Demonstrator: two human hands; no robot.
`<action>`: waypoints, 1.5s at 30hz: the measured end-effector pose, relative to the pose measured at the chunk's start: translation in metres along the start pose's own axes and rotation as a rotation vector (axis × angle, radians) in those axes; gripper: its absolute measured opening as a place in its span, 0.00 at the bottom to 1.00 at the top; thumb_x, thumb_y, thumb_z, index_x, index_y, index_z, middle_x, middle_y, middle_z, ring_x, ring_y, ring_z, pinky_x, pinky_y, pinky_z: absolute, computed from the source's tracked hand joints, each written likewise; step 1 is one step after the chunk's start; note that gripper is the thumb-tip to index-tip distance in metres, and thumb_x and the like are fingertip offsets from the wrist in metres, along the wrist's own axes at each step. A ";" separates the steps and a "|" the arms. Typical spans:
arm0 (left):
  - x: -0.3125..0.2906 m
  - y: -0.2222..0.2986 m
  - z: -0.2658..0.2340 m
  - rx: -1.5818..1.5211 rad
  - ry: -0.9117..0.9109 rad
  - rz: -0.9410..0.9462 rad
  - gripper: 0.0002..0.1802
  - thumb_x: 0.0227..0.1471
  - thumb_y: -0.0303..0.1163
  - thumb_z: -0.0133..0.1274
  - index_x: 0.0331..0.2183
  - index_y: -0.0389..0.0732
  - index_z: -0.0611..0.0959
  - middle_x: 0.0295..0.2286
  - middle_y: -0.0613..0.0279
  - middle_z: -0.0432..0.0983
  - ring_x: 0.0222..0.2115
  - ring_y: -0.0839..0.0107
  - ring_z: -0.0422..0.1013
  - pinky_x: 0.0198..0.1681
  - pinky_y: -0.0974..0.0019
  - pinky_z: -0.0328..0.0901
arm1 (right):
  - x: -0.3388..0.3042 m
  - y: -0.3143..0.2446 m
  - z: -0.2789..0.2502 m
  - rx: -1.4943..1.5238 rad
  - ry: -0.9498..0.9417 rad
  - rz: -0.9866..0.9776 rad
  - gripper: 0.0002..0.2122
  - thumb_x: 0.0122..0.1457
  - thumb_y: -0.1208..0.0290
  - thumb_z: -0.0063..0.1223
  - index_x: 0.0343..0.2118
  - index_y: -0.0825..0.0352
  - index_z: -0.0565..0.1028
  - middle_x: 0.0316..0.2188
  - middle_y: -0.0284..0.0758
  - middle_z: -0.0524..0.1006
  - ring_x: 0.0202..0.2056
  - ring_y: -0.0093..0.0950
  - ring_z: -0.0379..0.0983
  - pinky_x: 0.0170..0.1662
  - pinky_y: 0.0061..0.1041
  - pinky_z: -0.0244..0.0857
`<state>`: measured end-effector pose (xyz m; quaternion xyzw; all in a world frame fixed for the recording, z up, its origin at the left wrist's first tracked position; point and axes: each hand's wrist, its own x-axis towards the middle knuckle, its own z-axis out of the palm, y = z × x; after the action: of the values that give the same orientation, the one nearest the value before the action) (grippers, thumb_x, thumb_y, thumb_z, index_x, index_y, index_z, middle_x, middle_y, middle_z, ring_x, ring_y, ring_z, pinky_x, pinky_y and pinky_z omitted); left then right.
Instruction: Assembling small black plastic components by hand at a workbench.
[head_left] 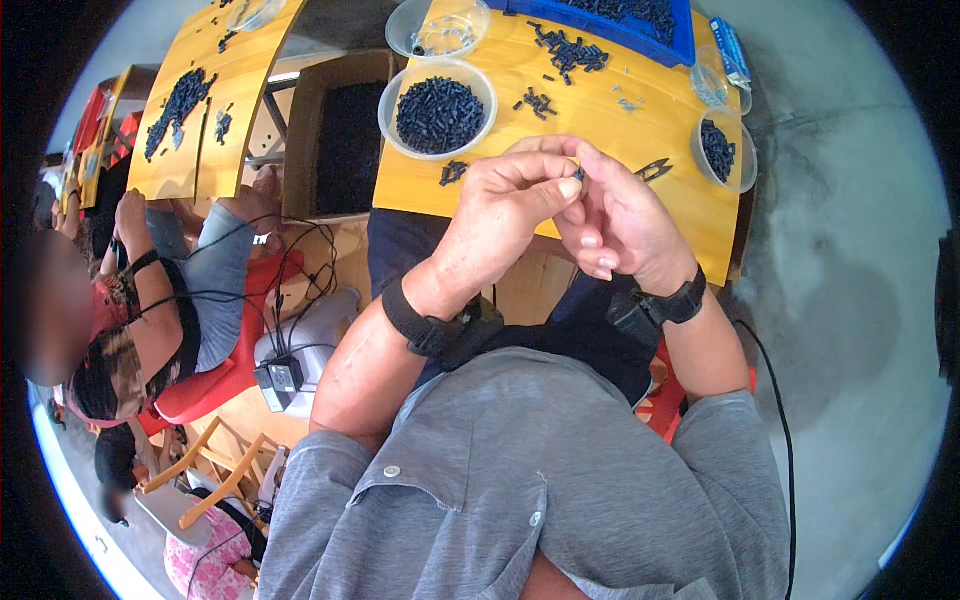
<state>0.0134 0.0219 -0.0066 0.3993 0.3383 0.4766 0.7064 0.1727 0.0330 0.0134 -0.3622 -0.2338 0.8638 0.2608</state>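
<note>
My left hand (505,205) and my right hand (635,215) meet above the near edge of the yellow table. Between their fingertips is a small dark piece (579,174), mostly covered by the fingers, so its exact kind is hidden. The left thumb and index finger pinch it, while the right thumb and fingers close on it from the other side. Just beyond the right hand lies a pair of small dark thread snips (654,169). A few short black tubular pieces (453,173) rest by the left hand.
Left of my hands, a clear bowl (487,128) holds many black pieces. A smaller bowl (745,170) stands right. Loose black pieces (568,52) lie farther back, before a blue tray (685,50). A cardboard box (300,150) stands beside the table. Another person (165,300) sits left.
</note>
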 end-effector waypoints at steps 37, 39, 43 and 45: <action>0.014 -0.061 -0.020 0.438 0.119 -0.292 0.18 0.49 0.25 0.53 0.43 0.29 0.75 0.36 0.56 0.75 0.37 0.72 0.70 0.42 0.71 0.65 | -0.043 -0.065 -0.149 -1.534 1.212 -0.582 0.21 0.56 0.55 0.46 0.22 0.72 0.73 0.21 0.50 0.74 0.26 0.45 0.73 0.32 0.38 0.65; 0.016 -0.065 -0.024 0.446 0.138 -0.313 0.17 0.49 0.26 0.53 0.42 0.28 0.76 0.35 0.55 0.75 0.36 0.72 0.70 0.41 0.71 0.65 | -0.048 -0.073 -0.171 -1.632 1.262 -0.436 0.21 0.56 0.54 0.45 0.22 0.71 0.74 0.23 0.51 0.74 0.28 0.47 0.72 0.33 0.39 0.65; 0.023 -0.077 -0.039 0.572 0.161 -0.291 0.15 0.48 0.26 0.52 0.38 0.28 0.77 0.32 0.55 0.76 0.32 0.74 0.70 0.35 0.72 0.65 | -0.036 -0.074 -0.173 -1.765 1.328 -0.319 0.18 0.56 0.55 0.45 0.23 0.69 0.74 0.25 0.50 0.74 0.30 0.47 0.72 0.33 0.40 0.65; 0.027 -0.087 -0.047 0.590 0.166 -0.282 0.14 0.48 0.27 0.52 0.38 0.28 0.77 0.30 0.56 0.76 0.30 0.74 0.70 0.33 0.72 0.65 | -0.017 -0.074 -0.179 -1.766 1.260 -0.471 0.17 0.56 0.57 0.45 0.24 0.68 0.74 0.24 0.50 0.74 0.30 0.47 0.72 0.33 0.40 0.65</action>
<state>0.0167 0.0389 -0.1081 0.4957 0.5699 0.2864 0.5894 0.3377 0.1164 -0.0470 -0.7417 -0.6556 -0.0160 0.1408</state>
